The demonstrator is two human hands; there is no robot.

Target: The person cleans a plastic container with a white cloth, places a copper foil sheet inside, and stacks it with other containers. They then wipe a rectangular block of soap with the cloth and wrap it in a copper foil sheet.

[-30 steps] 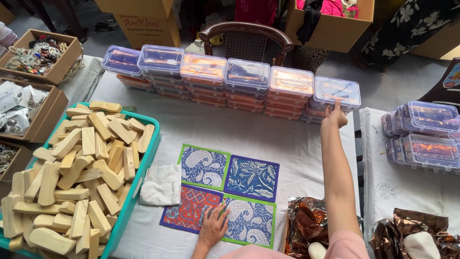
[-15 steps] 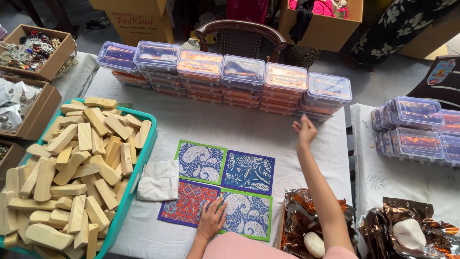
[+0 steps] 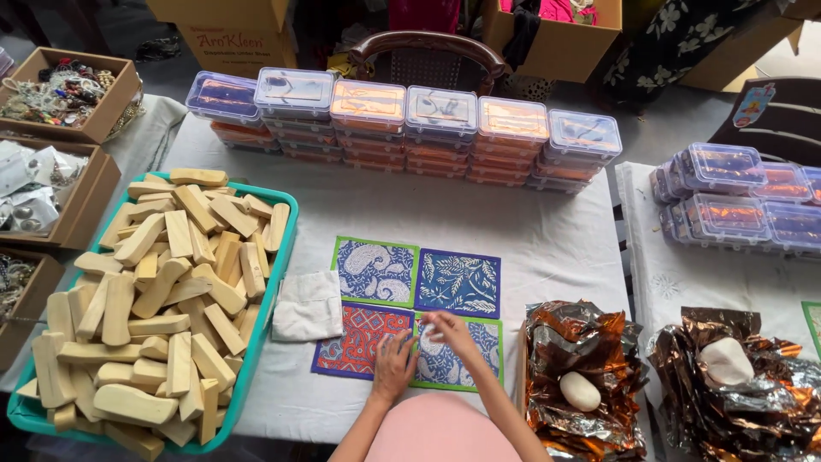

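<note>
Four patterned cards lie in a square on the white tablecloth: a green-edged paisley card (image 3: pixel 375 270), a blue leaf card (image 3: pixel 458 282), a red card (image 3: pixel 359 340) and a green-edged blue card (image 3: pixel 460 358). My left hand (image 3: pixel 394 366) rests flat where the red and the lower green-edged cards meet. My right hand (image 3: pixel 445 329) hovers just over the lower green-edged card, blurred, fingers loosely curled, nothing visibly held.
A teal tray (image 3: pixel 278 257) heaped with wooden blocks stands left. A folded white cloth (image 3: pixel 308 305) lies beside the cards. Stacked clear plastic boxes (image 3: pixel 402 128) line the far edge and more (image 3: pixel 735 197) sit right. Crumpled foil with white lumps (image 3: pixel 581 376) lies right. Cardboard boxes (image 3: pixel 60 94) stand left.
My right hand has drawn back from the far stacked boxes to the lower green-edged card near me. The left hand has stayed on the cards. The camera has shifted closer.
</note>
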